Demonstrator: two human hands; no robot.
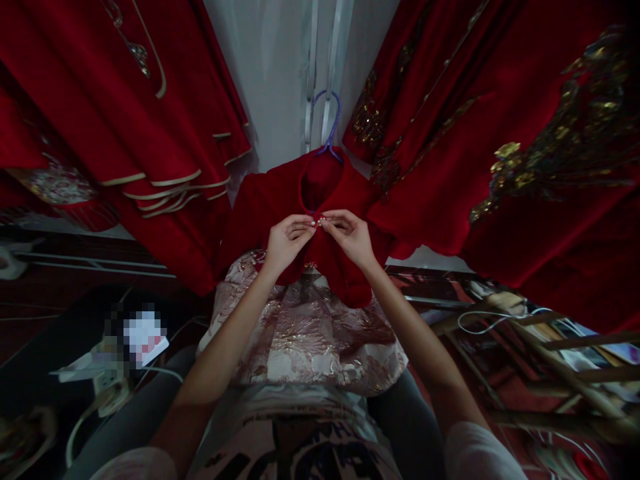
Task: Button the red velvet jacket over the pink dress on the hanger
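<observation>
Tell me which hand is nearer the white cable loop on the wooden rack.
Right. The right hand pinches the fastener on the red jacket, up-left of the cable loop; the left hand pinches it from the far side.

The shiny thing [320,221] pinched between the fingertips of the left hand [289,241] and right hand [351,237] is too small to tell what it is. Both hands cover the jacket [260,200] front just under the grip. Above the grip only the hook of the hanger [329,127] shows; its arms are hidden inside the jacket. Far below and left of the grip a patch [141,335] is blurred into blocks, so what lies there cannot be read. The left robes [150,133] and right robes [500,153] flanking the grip run off the picture's edges. Low and right of it, a dim wooden frame [565,343] is cut by the edge.
</observation>
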